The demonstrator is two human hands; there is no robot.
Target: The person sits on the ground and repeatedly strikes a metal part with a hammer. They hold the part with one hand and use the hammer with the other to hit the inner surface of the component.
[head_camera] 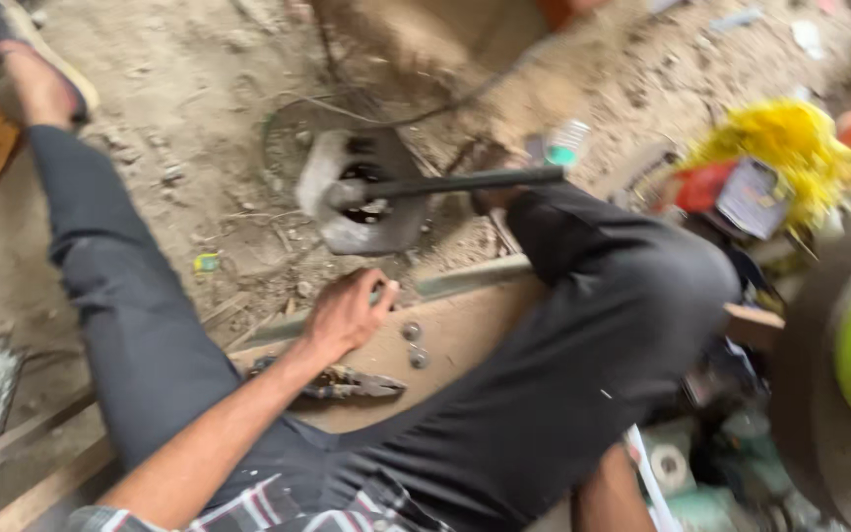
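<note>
— Where's the left hand (347, 313)?
— On the wooden board (465, 330), fingers curled around something small I can't make out, just beside two bolts (414, 345) (pliers (332, 382) lie under the wrist)
— And the right?
— Hidden behind the knee

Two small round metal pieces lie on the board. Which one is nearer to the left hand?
The upper round metal piece, just right of the left hand; the other round metal piece lies below it, farther away.
</note>
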